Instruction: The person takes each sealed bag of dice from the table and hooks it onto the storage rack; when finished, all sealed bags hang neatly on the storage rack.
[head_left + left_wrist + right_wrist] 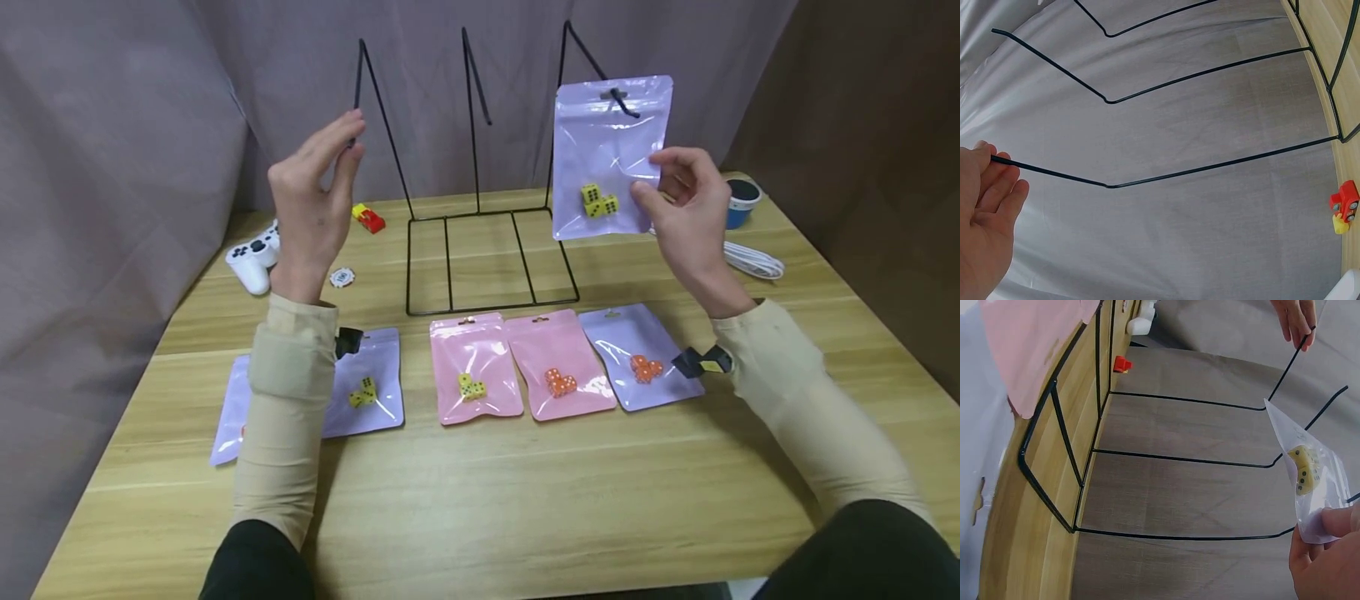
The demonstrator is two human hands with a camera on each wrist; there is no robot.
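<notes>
Left hand (313, 200): raised, fingers nearly straight, fingertips touching the tip of the leftmost arm of the black wire display rack (480, 250) — that arm bare, as is the middle one. Flat on the light wooden table (480, 500), left to right: a lilac plastic zip pouch with yellow dice (367, 385), partly under the left sleeve, with the edge of a further lilac pouch (228, 421) showing beyond it, contents mostly hidden; a pink plastic zip pouch with yellow dice (474, 368); a pink plastic zip pouch with orange dice (561, 365); a lilac plastic zip pouch with orange dice (639, 357). Rightmost arm of the rack: one lilac plastic zip pouch holding yellow dice (609, 158), its hang-hole on the hook. Right hand (686, 208): thumb and fingers pinching that pouch's right edge. Judged progress — one pouch hung, apparently five left on the table, two arms unfilled. Also present: white game controller (253, 254), small red and yellow toy car (367, 218), round white chip (342, 277), blue pot (742, 202), coiled white cable (752, 261).
</notes>
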